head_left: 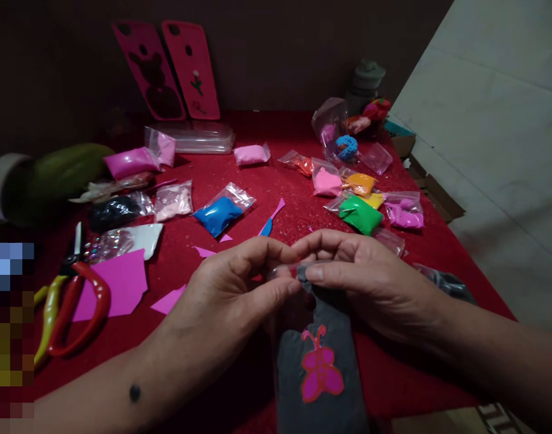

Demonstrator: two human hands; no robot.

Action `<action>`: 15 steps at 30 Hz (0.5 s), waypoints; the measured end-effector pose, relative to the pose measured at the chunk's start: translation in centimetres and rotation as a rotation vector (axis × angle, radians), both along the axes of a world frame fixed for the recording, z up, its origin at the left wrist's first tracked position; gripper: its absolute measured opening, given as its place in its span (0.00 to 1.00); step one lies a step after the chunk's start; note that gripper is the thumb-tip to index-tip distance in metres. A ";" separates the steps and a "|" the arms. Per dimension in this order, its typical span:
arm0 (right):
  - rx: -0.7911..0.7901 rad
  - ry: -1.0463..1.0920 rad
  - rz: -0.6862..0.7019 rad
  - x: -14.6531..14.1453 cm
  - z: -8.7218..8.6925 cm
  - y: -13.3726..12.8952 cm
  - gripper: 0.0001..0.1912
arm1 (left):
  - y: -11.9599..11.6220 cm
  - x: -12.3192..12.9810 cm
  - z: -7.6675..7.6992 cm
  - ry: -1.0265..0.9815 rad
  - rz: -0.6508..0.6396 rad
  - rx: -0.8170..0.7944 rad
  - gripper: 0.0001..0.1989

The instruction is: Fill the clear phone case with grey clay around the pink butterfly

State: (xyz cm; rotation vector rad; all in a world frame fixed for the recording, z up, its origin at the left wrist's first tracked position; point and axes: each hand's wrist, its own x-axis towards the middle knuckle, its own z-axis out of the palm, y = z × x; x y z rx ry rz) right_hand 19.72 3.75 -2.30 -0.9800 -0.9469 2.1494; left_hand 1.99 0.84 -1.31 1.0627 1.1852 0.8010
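A clear phone case lies in front of me, mostly covered in dark grey clay, with a pink and orange butterfly on it. The top left part of the case is bare and see-through. My left hand grips the upper left edge, thumb on the face and fingers behind. My right hand holds the top right, its thumb pressing on the grey clay near the top edge. The fingertips of both hands nearly meet behind the case.
Bags of blue clay, green clay and other colours lie on the red cloth. Scissors and pink sheet pieces are at left. Two decorated pink phone cases lean against the back wall.
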 end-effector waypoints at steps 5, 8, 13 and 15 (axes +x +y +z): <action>0.035 -0.066 0.004 -0.1 -0.3 -0.2 0.11 | 0.1 0.0 0.0 -0.026 0.008 0.003 0.07; 0.027 -0.090 -0.017 -0.1 -0.3 0.0 0.14 | 0.1 0.1 0.1 -0.011 0.020 0.003 0.06; 0.021 -0.070 -0.016 0.1 -0.3 0.2 0.17 | 0.1 -0.1 0.0 -0.010 -0.001 0.014 0.06; 0.001 -0.031 -0.011 0.1 -0.2 0.2 0.16 | 0.1 -0.2 -0.1 -0.012 -0.015 0.015 0.06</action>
